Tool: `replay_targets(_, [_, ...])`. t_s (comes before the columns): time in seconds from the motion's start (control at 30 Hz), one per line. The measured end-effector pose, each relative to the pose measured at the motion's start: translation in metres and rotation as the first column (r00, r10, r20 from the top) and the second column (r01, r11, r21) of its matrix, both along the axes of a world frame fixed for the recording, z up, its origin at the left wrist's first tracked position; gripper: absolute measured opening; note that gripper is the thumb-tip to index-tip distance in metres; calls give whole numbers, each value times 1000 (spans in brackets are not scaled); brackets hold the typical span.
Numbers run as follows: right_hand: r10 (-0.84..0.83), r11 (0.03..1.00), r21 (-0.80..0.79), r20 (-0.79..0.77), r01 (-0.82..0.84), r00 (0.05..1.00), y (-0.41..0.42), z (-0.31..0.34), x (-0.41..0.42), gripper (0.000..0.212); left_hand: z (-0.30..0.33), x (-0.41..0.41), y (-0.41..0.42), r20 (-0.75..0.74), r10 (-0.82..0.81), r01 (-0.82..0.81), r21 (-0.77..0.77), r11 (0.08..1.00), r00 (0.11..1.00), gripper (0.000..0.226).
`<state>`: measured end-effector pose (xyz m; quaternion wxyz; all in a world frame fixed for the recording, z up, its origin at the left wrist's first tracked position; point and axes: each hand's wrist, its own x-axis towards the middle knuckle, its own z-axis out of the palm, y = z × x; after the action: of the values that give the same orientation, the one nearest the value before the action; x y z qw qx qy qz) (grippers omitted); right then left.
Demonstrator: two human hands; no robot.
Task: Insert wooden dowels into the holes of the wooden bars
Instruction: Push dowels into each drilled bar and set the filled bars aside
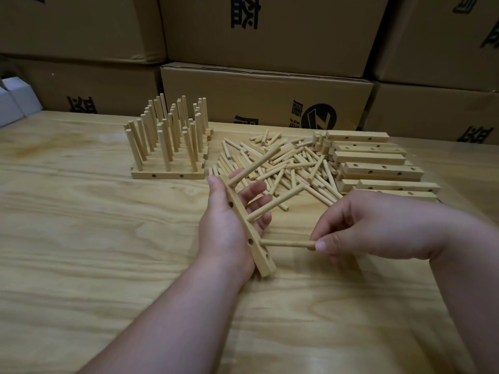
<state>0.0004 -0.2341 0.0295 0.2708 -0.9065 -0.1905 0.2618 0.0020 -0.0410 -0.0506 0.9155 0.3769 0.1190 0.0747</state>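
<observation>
Bar (244,225) sits on edge in the left hand (229,222), palm cradling it, thumb up near the far end, fingers loosely curled behind. Its long axis runs from far-left to near-right. Two dowels already stand out of its right face; a third dowel (286,243) lies crosswise, roughly perpendicular to the bar, tip at or just inside the near hole. How deep it sits, can't tell.

Right hand (359,230) pinches that dowel's outer end between thumb and fingers, tight narrow grip. Bar lies directly left of the pinch, along the dowel's axis, so the push likely goes straight leftward into the left palm.

Loose dowel pile (286,163) and undrilled-side spare bars (378,168) lie beyond, nearer the right hand. Finished rack of upright pegs (167,139) stands far left on the table (81,238). Cardboard boxes (270,98) behind.
</observation>
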Motion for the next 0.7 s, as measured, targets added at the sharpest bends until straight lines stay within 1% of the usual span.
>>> replay_targets(0.27, [7,1000,-25,-9,-7,1000,-2,1,-1,6,0,-2,-1,-4,19,-19,22,1000,1000,48])
replay_targets(0.4, [5,999,-45,-11,-5,1000,-2,3,-2,6,0,-3,0,5,25,-25,35,999,1000,53])
replay_targets(0.53, [-3,999,-49,24,5,1000,2,3,-4,3,0,-4,-1,39,9,-12,76,997,999,51])
replay_targets(0.7, [-14,998,-57,73,18,997,9,7,-7,6,0,-5,-3,50,20,-24,95,995,999,50])
